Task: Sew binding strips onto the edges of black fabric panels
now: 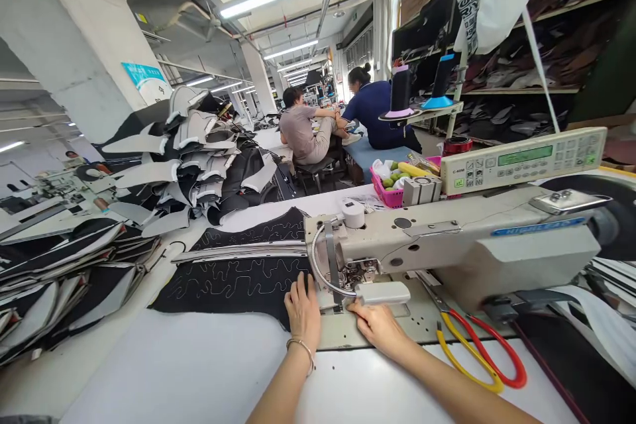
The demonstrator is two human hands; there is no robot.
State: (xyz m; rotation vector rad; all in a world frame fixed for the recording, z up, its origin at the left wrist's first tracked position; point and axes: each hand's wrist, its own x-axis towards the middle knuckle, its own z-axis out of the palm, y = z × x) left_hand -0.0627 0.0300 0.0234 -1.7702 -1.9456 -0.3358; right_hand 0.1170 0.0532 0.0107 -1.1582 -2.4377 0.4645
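A black fabric panel with wavy light stitching lies on the table, its right edge running under the head of an industrial sewing machine. A pale strip crosses the panel. My left hand, with a bracelet at the wrist, rests flat on the panel's right end, fingers slightly apart. Close to the presser foot, my right hand has its fingers curled and the thumb and index finger together. Whatever they may pinch is hidden. A small lamp sits just above that hand.
Scissors with red and yellow handles lie right of my right hand. Stacked cut pieces fill the left side, with a taller heap behind. A control panel and pink basket stand behind the machine. Two people sit farther back.
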